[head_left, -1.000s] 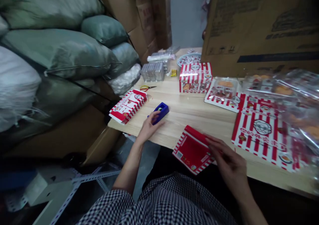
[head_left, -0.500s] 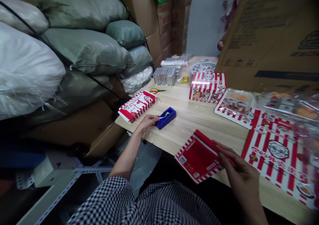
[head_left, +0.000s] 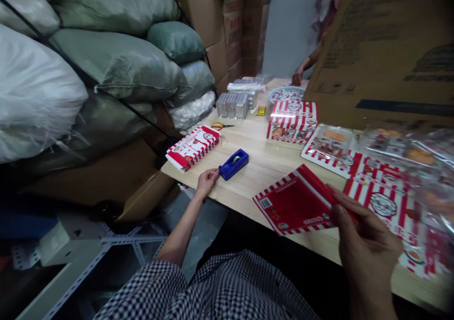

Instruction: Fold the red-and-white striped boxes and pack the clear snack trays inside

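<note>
My left hand (head_left: 207,183) is closed in a pinch at the front cutting end of a blue tape dispenser (head_left: 234,165). The strip of tape between those fingers is barely visible now. In my right hand (head_left: 365,235) is a flat red-and-white striped printed carton (head_left: 298,202), gripped by its right corner between thumb and fingers. Its red panel and barcode face up, tilted above the table's front edge. Left of the dispenser lies a stack of folded striped cartons (head_left: 193,146).
Scissors (head_left: 222,126) lie behind the dispenser. An assembled striped box (head_left: 292,121), clear packs (head_left: 232,105) and a bowl of small packets (head_left: 285,94) stand farther back. Plastic-wrapped food packs (head_left: 329,142) cover the right side. Another person's hand (head_left: 298,75) is near the bowl.
My left hand has dropped lower, from above the dispenser's end to beside it. My right hand has moved right with the carton and turned it. The other person's hand has come in by the bowl.
</note>
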Demonstrator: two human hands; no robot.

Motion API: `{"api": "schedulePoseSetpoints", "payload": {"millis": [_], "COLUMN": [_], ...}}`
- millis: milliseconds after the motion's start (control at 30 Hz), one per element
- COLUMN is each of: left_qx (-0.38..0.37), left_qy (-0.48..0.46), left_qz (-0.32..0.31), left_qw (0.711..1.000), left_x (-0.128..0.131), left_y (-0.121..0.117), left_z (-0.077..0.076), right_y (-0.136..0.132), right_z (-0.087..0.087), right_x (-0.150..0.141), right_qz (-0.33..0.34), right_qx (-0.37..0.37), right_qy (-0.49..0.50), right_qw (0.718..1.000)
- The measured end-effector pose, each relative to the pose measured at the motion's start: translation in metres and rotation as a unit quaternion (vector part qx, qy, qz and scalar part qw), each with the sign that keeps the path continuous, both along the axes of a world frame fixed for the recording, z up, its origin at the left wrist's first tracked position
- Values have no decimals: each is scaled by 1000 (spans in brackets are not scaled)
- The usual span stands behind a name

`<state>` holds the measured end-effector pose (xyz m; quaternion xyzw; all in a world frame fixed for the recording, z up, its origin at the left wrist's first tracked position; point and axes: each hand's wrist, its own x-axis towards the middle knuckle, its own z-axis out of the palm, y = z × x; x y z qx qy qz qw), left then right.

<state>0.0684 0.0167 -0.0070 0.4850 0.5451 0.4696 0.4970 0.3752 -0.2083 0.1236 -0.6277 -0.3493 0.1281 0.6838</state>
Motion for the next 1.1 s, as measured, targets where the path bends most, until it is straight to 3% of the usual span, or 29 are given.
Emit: {"api": "schedulePoseSetpoints", "payload": {"millis": [100, 233, 400, 500, 600, 733, 867, 1100], "left_qx": [40, 93, 105, 70, 24, -18, -48, -68], "left_qy": [28, 22, -50, -113, -177, -225, -230, -213], "left_qz": [47, 56, -107, -173, -186, -192, -179, -211], "left_qw": [998, 994, 987, 976, 966, 955, 955, 951], "left_x": [6, 35, 110, 143, 157, 163, 170, 169], "left_y": [-8, -42, -120, -149, -156, -149, -145, -139], "left_z": [14, 56, 123, 144, 144, 131, 123, 114], "right_y": [1, 1, -1, 0, 2, 4, 6, 7], "right_z": [6, -16, -33, -30, -30, -31, -31, -31], "right_x": [1, 1, -17, -26, -27, -24, -23, -13], "right_qz": [15, 111, 137, 123, 117, 120, 115, 151], "right_qx": [43, 19, 9, 12, -1, 1, 25, -18], "right_qy": [-107, -246, -258, -239, -215, -200, -214, -263], "right_qw": [993, 963, 956, 963, 970, 972, 970, 953]}}
